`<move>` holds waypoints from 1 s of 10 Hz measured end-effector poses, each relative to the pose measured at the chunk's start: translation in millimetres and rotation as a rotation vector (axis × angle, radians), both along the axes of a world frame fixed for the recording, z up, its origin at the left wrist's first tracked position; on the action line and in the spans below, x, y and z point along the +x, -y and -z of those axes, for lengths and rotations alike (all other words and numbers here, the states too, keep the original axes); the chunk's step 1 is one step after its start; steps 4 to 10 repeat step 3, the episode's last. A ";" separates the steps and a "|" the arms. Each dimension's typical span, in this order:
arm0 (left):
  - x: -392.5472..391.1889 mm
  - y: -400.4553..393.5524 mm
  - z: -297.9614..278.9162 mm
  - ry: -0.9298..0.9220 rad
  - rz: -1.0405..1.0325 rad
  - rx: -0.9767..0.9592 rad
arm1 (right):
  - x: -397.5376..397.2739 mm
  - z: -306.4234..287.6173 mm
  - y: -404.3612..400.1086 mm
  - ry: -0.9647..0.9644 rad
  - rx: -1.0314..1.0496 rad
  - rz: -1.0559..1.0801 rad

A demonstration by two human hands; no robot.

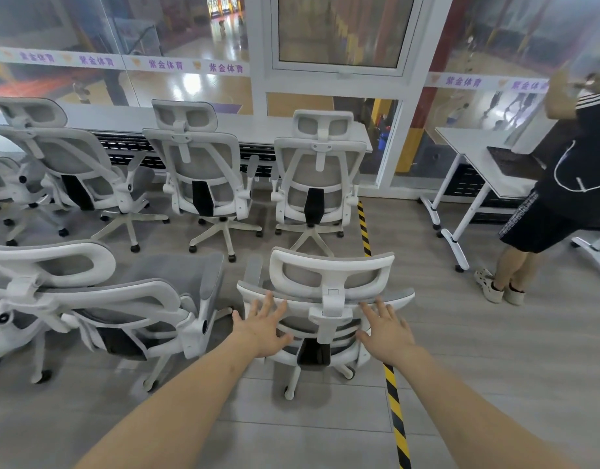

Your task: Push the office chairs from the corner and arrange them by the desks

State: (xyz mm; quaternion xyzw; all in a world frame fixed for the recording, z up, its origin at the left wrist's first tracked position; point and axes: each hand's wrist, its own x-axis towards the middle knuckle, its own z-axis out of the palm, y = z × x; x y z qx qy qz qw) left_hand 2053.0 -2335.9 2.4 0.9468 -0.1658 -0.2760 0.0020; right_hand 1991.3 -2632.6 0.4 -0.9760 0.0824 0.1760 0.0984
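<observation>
A white-framed office chair (330,275) with grey mesh stands right in front of me, its back toward me. My left hand (263,328) is spread flat against the left side of its backrest. My right hand (386,331) is spread against the right side, fingers apart. Neither hand wraps around the frame. A second chair (98,299) stands close on the left, turned sideways. Three more chairs (320,170) (198,164) (65,157) line up along a long white desk (251,128) by the glass wall.
A person in black clothes (562,198) stands at the right beside a white desk (478,154) on wheeled legs. A yellow-black tape stripe (395,411) runs along the grey floor past the chair. More chairs crowd the far left edge.
</observation>
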 end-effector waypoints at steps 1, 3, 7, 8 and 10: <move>-9.1 -11.2 1.4 0.021 0.052 -0.009 | -16.9 -6.0 -21.5 0.003 -0.001 0.041; -39.7 -44.8 -6.5 0.166 0.085 -0.068 | -65.7 -20.3 -81.7 0.087 0.007 0.065; -39.7 -44.8 -6.5 0.166 0.085 -0.068 | -65.7 -20.3 -81.7 0.087 0.007 0.065; -39.7 -44.8 -6.5 0.166 0.085 -0.068 | -65.7 -20.3 -81.7 0.087 0.007 0.065; -39.7 -44.8 -6.5 0.166 0.085 -0.068 | -65.7 -20.3 -81.7 0.087 0.007 0.065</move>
